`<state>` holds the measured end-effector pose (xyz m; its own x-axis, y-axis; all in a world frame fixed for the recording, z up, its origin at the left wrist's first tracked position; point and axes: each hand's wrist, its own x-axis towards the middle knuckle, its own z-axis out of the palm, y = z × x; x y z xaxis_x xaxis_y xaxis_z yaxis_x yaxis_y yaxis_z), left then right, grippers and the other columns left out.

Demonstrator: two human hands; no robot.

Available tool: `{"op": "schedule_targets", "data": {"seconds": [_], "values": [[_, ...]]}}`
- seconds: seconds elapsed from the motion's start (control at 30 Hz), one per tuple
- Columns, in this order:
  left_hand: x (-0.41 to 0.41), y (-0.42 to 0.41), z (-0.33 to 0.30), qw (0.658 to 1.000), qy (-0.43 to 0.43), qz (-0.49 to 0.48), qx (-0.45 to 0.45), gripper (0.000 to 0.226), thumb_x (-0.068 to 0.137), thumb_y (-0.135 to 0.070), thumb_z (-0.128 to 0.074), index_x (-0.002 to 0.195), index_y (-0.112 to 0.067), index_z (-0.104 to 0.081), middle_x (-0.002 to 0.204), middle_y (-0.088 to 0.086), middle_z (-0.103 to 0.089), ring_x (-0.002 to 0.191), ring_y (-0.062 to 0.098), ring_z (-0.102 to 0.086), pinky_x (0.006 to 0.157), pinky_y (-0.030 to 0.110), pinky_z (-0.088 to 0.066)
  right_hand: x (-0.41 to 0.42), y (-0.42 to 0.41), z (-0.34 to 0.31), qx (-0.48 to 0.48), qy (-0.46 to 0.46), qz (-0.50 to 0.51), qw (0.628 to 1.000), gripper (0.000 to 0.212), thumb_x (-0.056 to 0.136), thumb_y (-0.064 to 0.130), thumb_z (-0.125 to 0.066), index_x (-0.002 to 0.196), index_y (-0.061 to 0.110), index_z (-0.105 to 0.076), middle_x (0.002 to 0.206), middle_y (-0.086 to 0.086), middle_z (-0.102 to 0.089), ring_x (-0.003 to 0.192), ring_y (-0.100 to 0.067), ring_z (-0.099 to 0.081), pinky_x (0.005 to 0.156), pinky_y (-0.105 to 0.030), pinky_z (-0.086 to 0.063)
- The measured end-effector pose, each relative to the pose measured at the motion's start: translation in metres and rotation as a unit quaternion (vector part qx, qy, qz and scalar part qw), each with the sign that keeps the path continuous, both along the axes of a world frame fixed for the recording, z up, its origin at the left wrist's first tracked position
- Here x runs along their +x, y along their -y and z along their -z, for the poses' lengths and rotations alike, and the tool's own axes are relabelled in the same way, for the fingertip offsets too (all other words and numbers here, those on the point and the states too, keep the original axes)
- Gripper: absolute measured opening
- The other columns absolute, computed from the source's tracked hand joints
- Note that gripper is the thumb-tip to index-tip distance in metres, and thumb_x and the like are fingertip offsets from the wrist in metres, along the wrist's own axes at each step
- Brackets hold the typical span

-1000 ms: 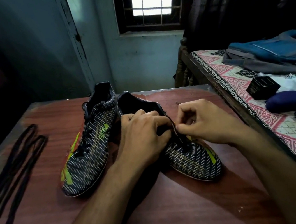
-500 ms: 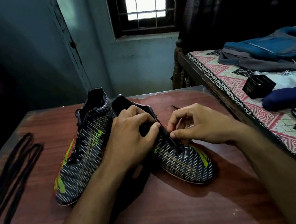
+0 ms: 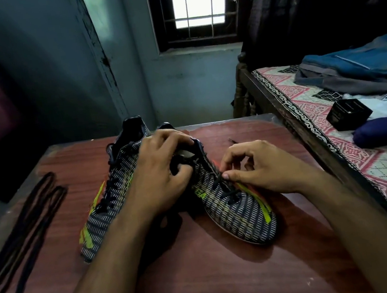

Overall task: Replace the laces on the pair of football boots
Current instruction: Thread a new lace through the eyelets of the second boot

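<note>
**Old lace being worked loose from the right-hand boot**

At frame centre the right-hand boot [image 3: 234, 205] sits on the table [image 3: 205, 280]. The left hand [image 3: 161, 175] curls over its collar, steadying it. The right hand [image 3: 262, 169] pinches the thin black lace [image 3: 224, 186], which is probably limp and light, best gripped close to an eyelet.

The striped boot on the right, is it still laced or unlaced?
Partly laced: black lace crosses the right striped boot near the toe; upper eyelets hidden.

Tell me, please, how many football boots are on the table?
2. The left boot lies untouched beside the right boot, which both hands work on. None seems hidden.
</note>
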<state>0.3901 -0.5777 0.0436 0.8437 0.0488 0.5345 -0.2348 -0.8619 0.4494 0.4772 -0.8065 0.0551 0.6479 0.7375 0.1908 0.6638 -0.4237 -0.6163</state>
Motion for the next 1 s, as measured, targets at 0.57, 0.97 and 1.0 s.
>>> {"op": "schedule_targets", "data": {"seconds": [0.57, 0.97, 1.0], "values": [[0.003, -0.022, 0.000, 0.986, 0.068, -0.077, -0.134, 0.036, 0.091, 0.007, -0.063, 0.100, -0.023, -0.080, 0.100, -0.009, -0.075, 0.095, 0.001, -0.068, 0.088, 0.014, -0.048, -0.002, 0.003, -0.005, -0.015, -0.017, -0.005, 1.000, 0.009, 0.077, 0.014, -0.077, 0.076, 0.023, -0.075, 0.070, 0.012, -0.071, 0.063, -0.001, -0.064, 0.064, -0.013, -0.045], [0.010, 0.001, 0.014, 0.973, 0.101, -0.080, -0.193, 0.051, 0.090, 0.007, -0.061, 0.129, -0.024, -0.069, 0.123, 0.000, -0.059, 0.113, 0.014, -0.061, 0.104, 0.030, -0.050, -0.026, 0.007, -0.024, -0.067, -0.090, 0.019, 0.993, 0.028, 0.098, 0.033, -0.068, 0.074, 0.018, -0.065, 0.070, 0.000, -0.071, 0.062, -0.014, -0.067, 0.063, -0.034, -0.056], [0.007, 0.006, 0.013, 0.980, 0.111, -0.090, -0.137, 0.055, 0.087, 0.006, -0.061, 0.133, -0.023, -0.066, 0.125, 0.001, -0.055, 0.116, 0.016, -0.056, 0.105, 0.028, -0.046, -0.031, 0.010, -0.032, -0.076, -0.111, 0.027, 0.991, 0.031, 0.099, 0.033, -0.065, 0.075, 0.015, -0.063, 0.068, -0.006, -0.071, 0.060, -0.022, -0.070, 0.062, -0.040, -0.058]]}}
